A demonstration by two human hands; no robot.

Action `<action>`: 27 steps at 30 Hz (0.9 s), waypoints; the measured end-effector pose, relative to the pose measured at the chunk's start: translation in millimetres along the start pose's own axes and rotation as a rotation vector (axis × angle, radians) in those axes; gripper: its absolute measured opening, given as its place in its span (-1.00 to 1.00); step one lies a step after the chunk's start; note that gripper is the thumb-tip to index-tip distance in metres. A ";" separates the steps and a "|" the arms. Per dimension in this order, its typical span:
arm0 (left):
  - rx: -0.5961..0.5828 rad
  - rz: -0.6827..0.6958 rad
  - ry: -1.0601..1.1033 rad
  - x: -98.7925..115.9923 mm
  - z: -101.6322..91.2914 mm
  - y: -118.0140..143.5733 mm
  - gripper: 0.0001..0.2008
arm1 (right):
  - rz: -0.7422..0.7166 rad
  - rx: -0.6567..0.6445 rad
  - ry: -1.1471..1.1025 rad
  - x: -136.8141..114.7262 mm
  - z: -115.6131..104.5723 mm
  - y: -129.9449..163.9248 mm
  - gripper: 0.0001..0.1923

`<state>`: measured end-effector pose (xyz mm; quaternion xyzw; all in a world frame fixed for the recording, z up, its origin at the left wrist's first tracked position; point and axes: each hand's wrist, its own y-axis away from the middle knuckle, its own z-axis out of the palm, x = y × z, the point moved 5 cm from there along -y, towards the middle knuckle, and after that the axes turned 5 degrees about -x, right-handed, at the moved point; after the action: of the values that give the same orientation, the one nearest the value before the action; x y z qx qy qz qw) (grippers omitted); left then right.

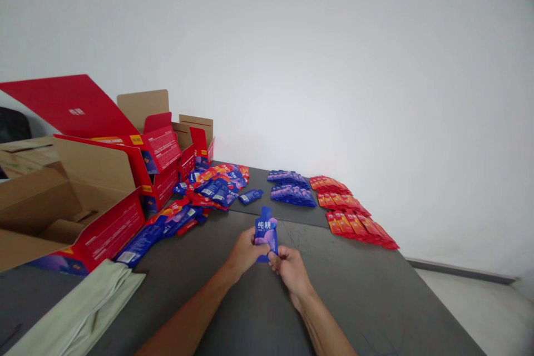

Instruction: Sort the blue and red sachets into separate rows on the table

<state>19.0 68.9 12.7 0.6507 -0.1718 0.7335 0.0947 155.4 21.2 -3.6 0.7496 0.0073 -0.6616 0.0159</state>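
Nearest on the left lies a pale green folded cloth (89, 303) on the dark grey worktop (375, 300). Both hands up now: left hand (244, 253) and right hand (290, 268), fingers clamped on a small blue foil pouch (266, 233), held upright above the worktop's middle. Left, open red cardboard boxes (104, 200). Beyond, a loose heap of blue and red pouches (208, 189), then far right, neat blue rows (291, 188) and red rows (350, 211).

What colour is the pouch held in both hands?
Blue pouch with white characters, purple lower down; seen in the head view.
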 end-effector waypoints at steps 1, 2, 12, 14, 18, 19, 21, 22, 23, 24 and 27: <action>0.016 0.004 -0.009 1.4 -2.8 0.0 -0.75 | 0.012 -0.022 0.004 -0.1 1.8 1.1 -0.69; 0.029 -0.004 -0.012 1.3 -5.5 0.0 -0.75 | 0.030 -0.044 0.013 -0.2 3.7 2.2 -0.67; -0.063 -0.117 -0.038 -13.9 -3.3 3.6 -0.70 | -0.116 0.030 -0.008 -24.7 4.2 5.8 -0.57; -0.065 -0.104 -0.042 -11.3 -0.5 4.0 -0.69 | -0.117 0.071 0.001 -21.3 0.4 4.0 -0.54; 0.089 0.019 -0.097 -0.1 -5.7 1.2 -0.65 | -0.100 0.088 0.022 -13.5 -3.1 1.2 -0.53; 0.120 0.029 -0.115 0.9 -7.5 0.4 -0.65 | -0.098 0.073 0.022 -13.2 -2.3 1.2 -0.53; 0.155 0.024 -0.132 0.0 -10.7 -1.0 -0.64 | -0.097 0.031 0.026 -14.5 0.7 2.2 -0.54; 0.167 0.021 -0.130 -1.0 -12.3 -1.5 -0.64 | -0.096 0.007 0.032 -15.5 2.7 3.1 -0.54; 0.177 0.018 -0.126 -2.2 -14.1 -1.8 -0.64 | -0.092 -0.021 0.041 -16.0 4.8 3.9 -0.56; 0.187 0.016 -0.122 -3.3 -15.8 -2.0 -0.63 | -0.089 -0.051 0.051 -16.0 6.9 4.6 -0.58; 0.210 0.000 -0.118 -7.2 -19.4 -2.3 -0.61 | -0.088 -0.109 0.084 -11.4 10.0 4.3 -0.65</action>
<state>2.9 78.9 4.1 0.6991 -0.0992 0.7079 0.0157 144.2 16.7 6.5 0.7735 0.0769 -0.6285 0.0277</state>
